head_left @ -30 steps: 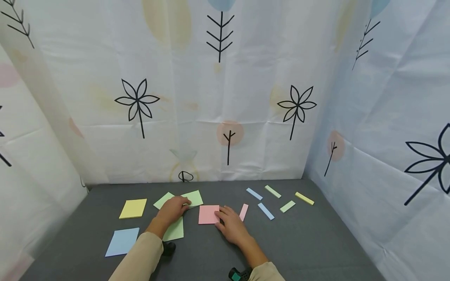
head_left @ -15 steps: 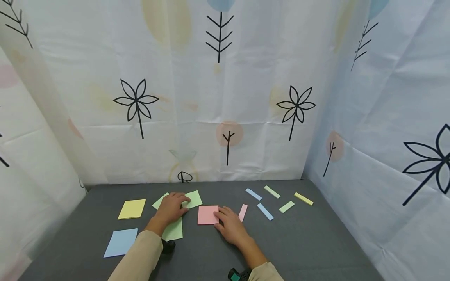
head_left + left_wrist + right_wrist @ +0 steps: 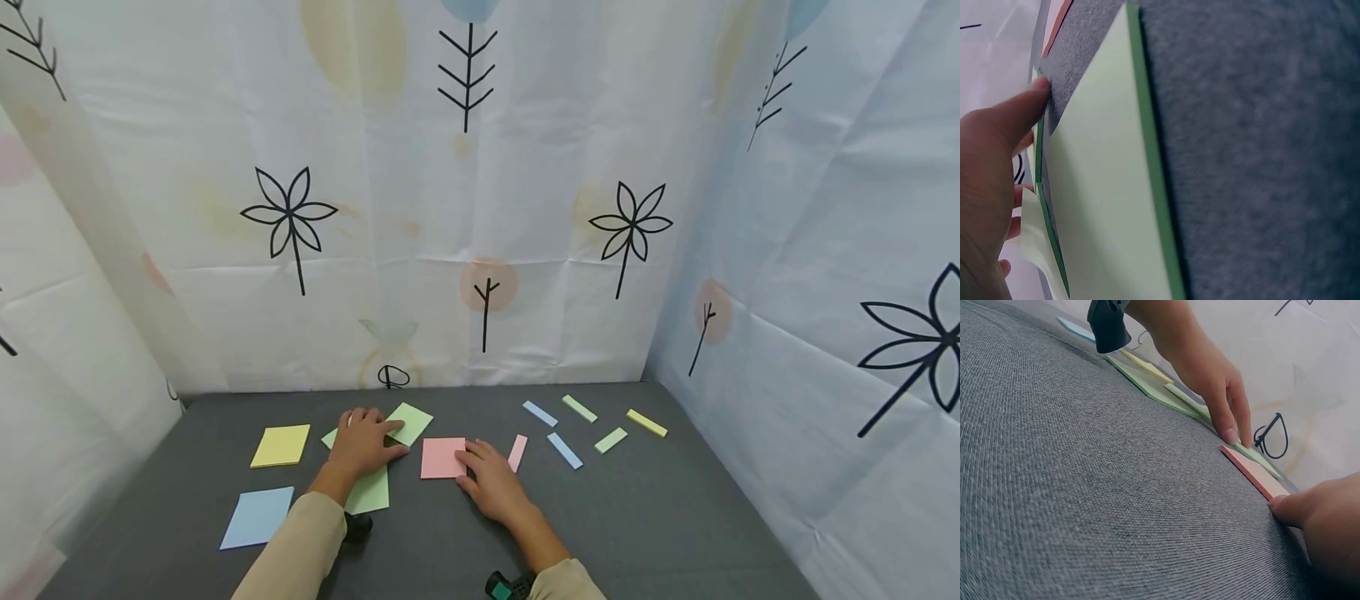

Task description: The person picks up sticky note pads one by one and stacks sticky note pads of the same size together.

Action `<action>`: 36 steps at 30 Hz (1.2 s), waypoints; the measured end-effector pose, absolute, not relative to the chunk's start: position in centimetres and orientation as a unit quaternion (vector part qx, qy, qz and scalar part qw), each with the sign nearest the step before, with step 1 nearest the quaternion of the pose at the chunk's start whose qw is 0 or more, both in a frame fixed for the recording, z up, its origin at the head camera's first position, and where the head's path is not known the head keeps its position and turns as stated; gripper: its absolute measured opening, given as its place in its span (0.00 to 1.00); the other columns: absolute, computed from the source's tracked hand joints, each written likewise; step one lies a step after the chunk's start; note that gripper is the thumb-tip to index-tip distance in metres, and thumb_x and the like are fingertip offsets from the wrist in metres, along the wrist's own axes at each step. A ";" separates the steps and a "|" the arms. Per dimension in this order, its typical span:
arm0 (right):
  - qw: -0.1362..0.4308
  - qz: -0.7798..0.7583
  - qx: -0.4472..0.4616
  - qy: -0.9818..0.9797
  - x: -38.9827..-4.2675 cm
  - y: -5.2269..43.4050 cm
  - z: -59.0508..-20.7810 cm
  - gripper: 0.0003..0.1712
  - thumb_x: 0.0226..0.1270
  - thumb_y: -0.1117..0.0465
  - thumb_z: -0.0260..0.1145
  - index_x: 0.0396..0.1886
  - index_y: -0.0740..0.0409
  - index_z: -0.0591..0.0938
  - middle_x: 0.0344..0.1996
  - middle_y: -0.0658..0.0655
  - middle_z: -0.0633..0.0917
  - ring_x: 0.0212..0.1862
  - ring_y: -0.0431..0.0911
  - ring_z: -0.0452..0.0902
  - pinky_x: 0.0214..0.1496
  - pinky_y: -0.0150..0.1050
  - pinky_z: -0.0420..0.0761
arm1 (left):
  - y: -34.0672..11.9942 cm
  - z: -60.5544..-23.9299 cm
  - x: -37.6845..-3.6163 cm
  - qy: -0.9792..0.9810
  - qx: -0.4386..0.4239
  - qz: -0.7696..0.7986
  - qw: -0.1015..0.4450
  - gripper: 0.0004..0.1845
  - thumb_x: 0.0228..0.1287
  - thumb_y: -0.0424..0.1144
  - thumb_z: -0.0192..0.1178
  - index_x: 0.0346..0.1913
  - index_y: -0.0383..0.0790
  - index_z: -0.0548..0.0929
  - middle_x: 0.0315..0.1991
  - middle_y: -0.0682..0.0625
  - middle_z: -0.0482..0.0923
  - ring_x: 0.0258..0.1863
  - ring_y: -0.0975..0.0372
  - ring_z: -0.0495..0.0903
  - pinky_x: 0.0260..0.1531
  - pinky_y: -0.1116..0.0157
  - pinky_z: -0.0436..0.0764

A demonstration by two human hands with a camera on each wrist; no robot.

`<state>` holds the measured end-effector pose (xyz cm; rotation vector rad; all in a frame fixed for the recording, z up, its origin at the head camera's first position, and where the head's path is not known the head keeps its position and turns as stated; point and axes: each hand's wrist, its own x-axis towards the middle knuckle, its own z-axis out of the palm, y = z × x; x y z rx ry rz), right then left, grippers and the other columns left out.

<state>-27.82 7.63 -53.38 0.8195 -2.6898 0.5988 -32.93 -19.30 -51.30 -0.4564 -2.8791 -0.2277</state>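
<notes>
My left hand (image 3: 362, 446) lies over a group of green sticky note pads. Its index finger and thumb touch the far right green pad (image 3: 412, 421), which sits turned at an angle. The palm partly hides the far left green pad (image 3: 327, 438), while the near green pad (image 3: 1110, 181) shows below the wrist. Against the right side of the pink sticky note pad (image 3: 441, 458) rests my right hand (image 3: 495, 483). Its fingers are spread loosely, and its thumb touches the pad's near edge in the right wrist view.
A yellow sticky note pad (image 3: 281, 446) and a blue one (image 3: 257, 518) lie at the left of the grey table (image 3: 645, 533). Right of my right hand are narrow sticky strips: pink (image 3: 517, 454), blue (image 3: 565, 451), green (image 3: 611, 441) and yellow (image 3: 647, 422). A patterned cloth (image 3: 540, 325) hangs behind.
The far right green pad has turned, its far corner now pointing up the table, with my left fingers on it. The left fingers shifted slightly left; my right hand keeps its place.
</notes>
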 end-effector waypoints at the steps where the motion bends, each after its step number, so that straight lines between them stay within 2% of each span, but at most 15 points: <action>1: 0.132 0.207 0.282 -0.927 -27.8 7.6 -53.4 0.23 0.66 0.58 0.66 0.60 0.60 0.79 0.61 0.61 0.77 0.65 0.56 0.68 0.65 0.53 0.66 | -19.2 -51.2 -32.9 -0.979 -0.154 -0.074 0.110 0.29 0.58 0.63 0.63 0.59 0.54 0.82 0.50 0.44 0.74 0.57 0.44 0.67 0.61 0.39 0.55; 11: 0.129 0.208 0.279 -0.929 -28.0 7.7 -53.5 0.22 0.66 0.58 0.66 0.59 0.59 0.80 0.60 0.60 0.77 0.65 0.56 0.68 0.65 0.53 0.65 | -18.8 -51.1 -32.9 -0.974 -0.173 -0.050 0.137 0.21 0.57 0.57 0.67 0.49 0.50 0.87 0.39 0.47 0.77 0.45 0.50 0.70 0.54 0.43 0.64; 14: 0.129 0.208 0.281 -0.928 -28.0 7.7 -53.6 0.22 0.66 0.58 0.66 0.59 0.59 0.80 0.60 0.60 0.77 0.65 0.56 0.68 0.65 0.53 0.65 | -18.9 -51.2 -32.9 -0.972 -0.170 -0.071 0.144 0.18 0.57 0.55 0.68 0.47 0.52 0.88 0.42 0.47 0.76 0.48 0.50 0.70 0.56 0.42 0.63; 20: 0.128 0.207 0.280 -0.929 -28.0 7.6 -53.5 0.22 0.66 0.58 0.66 0.59 0.59 0.80 0.61 0.60 0.77 0.65 0.56 0.67 0.65 0.53 0.65 | -19.4 -51.4 -32.9 -0.968 -0.168 -0.110 0.152 0.14 0.57 0.51 0.69 0.45 0.52 0.89 0.59 0.42 0.75 0.64 0.43 0.64 0.62 0.39 0.54; 24: 0.128 0.206 0.280 -0.929 -27.9 7.6 -53.4 0.23 0.67 0.58 0.65 0.59 0.59 0.80 0.61 0.60 0.77 0.65 0.56 0.67 0.66 0.52 0.65 | -19.4 -51.5 -33.0 -0.969 -0.169 -0.112 0.143 0.14 0.58 0.49 0.68 0.46 0.51 0.88 0.56 0.44 0.79 0.65 0.43 0.65 0.64 0.39 0.53; 30: 0.129 0.205 0.280 -0.929 -27.8 7.6 -53.4 0.23 0.67 0.58 0.65 0.59 0.60 0.80 0.61 0.60 0.77 0.65 0.56 0.67 0.66 0.52 0.65 | -19.2 -51.5 -33.1 -0.969 -0.171 -0.097 0.148 0.12 0.59 0.45 0.68 0.46 0.51 0.88 0.50 0.47 0.83 0.60 0.45 0.71 0.63 0.41 0.56; 36: 0.128 0.205 0.279 -0.930 -27.8 7.6 -53.3 0.22 0.66 0.58 0.65 0.59 0.59 0.80 0.60 0.60 0.77 0.65 0.55 0.68 0.66 0.52 0.65 | -19.0 -51.6 -33.1 -0.968 -0.176 -0.073 0.165 0.11 0.62 0.46 0.66 0.46 0.52 0.88 0.47 0.50 0.84 0.55 0.48 0.73 0.61 0.42 0.59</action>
